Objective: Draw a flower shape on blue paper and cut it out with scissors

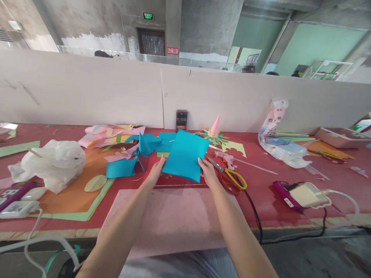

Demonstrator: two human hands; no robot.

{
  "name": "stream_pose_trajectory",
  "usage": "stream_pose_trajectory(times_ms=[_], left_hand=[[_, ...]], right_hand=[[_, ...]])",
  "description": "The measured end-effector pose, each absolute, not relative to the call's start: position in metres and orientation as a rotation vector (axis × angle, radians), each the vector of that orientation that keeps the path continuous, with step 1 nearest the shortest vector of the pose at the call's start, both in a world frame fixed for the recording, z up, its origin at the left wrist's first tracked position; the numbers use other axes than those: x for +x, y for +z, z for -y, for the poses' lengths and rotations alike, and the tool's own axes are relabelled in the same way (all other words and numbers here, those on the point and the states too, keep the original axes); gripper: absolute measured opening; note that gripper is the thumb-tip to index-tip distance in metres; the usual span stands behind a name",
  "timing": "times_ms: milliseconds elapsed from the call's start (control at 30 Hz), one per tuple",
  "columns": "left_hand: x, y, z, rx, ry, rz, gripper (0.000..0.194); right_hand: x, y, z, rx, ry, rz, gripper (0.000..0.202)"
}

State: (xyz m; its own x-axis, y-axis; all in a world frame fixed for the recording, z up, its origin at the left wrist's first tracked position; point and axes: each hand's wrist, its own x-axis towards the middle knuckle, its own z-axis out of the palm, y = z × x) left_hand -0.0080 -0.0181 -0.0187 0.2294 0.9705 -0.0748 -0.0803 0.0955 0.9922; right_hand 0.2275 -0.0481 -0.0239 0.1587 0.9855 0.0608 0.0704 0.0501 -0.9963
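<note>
Two bare forearms [116, 227] reached over one pink mat [174, 220] that overhung the near edge of a red table [339, 189]. The left hand [156, 168] pinched the left side of one blue sheet [187, 154] while the right hand [206, 168] gripped its right side, so the sheet was held between them over the surface's middle. Just beside the right hand lay one pair of yellow-handled scissors [236, 179] and one pink glue gun [228, 160]; past these, near the far edge, stood one pink cone [215, 125] on a frilled base. Cut blue pieces [121, 168] lay left of the left hand. Two purple power strips [282, 195] sat toward the near edge, one on each side. A pale partition [87, 88] ran along the far edge; beyond rose concrete walls [205, 27] with one green exit sign [147, 16]. One pink tray [342, 137] stood near the far right corner, its contents unclear; one white plastic bag [53, 162], toward the left edge, hid whatever it held.
</note>
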Motion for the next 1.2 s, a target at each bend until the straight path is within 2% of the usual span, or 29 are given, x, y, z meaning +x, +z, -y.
stream_pose_trajectory(times_ms=[133, 333, 500, 767, 967, 1200], left_hand=[[-0.004, -0.013, 0.022, 1.139, 0.824, -0.841, 0.079], [-0.001, -0.011, 0.031, 1.236, 0.833, -0.707, 0.073], [0.004, -0.016, 0.037, 1.312, 0.840, -0.783, 0.061], [0.007, -0.024, 0.029, 1.207, 0.964, -0.959, 0.079], [0.004, -0.014, 0.031, 1.145, 0.901, -0.935, 0.060], [-0.017, -0.014, 0.013, 1.003, 1.017, -0.927, 0.064]], right_hand=[[0.228, -0.026, 0.044, -1.172, 1.051, 1.117, 0.042], [0.227, -0.022, 0.046, -1.136, 1.069, 1.106, 0.059], [0.225, -0.024, 0.048, -1.201, 0.956, 1.199, 0.044], [0.223, -0.029, 0.045, -1.291, 0.936, 1.286, 0.046], [0.226, -0.031, 0.043, -1.257, 0.952, 1.247, 0.045], [0.230, -0.025, 0.045, -1.302, 0.900, 1.450, 0.048]])
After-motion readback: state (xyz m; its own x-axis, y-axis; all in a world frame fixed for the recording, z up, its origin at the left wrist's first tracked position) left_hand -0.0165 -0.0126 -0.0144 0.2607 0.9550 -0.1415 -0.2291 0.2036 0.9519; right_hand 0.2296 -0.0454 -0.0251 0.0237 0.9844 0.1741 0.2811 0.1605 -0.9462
